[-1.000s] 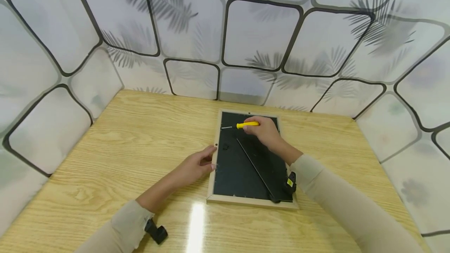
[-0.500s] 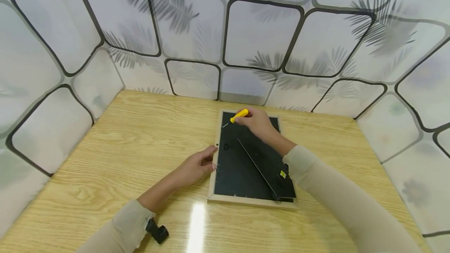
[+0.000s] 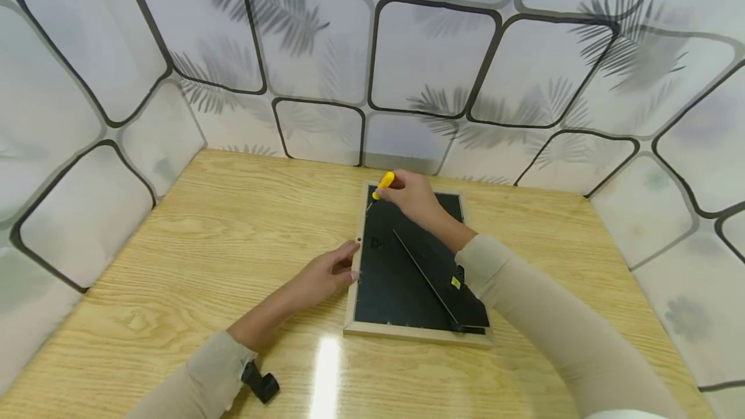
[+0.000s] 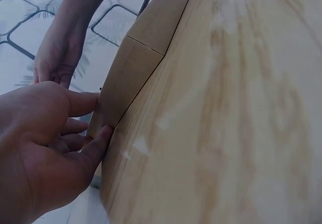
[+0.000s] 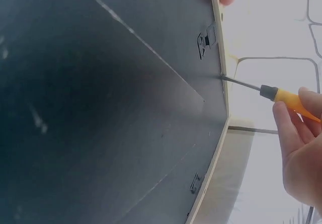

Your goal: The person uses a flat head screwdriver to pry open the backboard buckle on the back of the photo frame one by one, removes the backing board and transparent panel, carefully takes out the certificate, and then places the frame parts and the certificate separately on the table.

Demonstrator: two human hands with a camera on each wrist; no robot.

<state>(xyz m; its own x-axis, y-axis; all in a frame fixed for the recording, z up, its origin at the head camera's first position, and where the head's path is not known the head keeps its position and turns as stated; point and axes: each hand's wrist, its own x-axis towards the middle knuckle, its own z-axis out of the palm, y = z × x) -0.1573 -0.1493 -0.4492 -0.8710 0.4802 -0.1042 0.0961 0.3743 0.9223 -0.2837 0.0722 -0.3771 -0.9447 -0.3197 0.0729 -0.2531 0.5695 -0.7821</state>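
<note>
A picture frame point(image 3: 419, 333) with a pale wooden rim lies face down on the table, its black backing board point(image 3: 378, 290) upward. A yellow-handled screwdriver point(image 3: 385, 181) is in my right hand point(image 3: 414, 199), pinched between thumb and fingers near the frame's far left corner. In the right wrist view its metal shaft point(image 5: 241, 83) slants to the rim's inner edge, tip right against it. My left hand point(image 3: 320, 279) holds the frame's left side, with index fingertip at the top edge and thumb point(image 4: 103, 138) on the outer side. Its other fingers are curled.
A black easel leg point(image 3: 439, 270) lies slanted across the backing, partly hidden by my right forearm. Small metal hangers point(image 5: 206, 40) sit on the backing near the rim. Patterned panels point(image 3: 431, 57) stand behind and beside the wooden table point(image 3: 250, 212).
My right hand has shifted left and away from me, tilting the screwdriver from nearly flat to steeper, its tip staying at the left rim. The left hand and the frame have barely moved.
</note>
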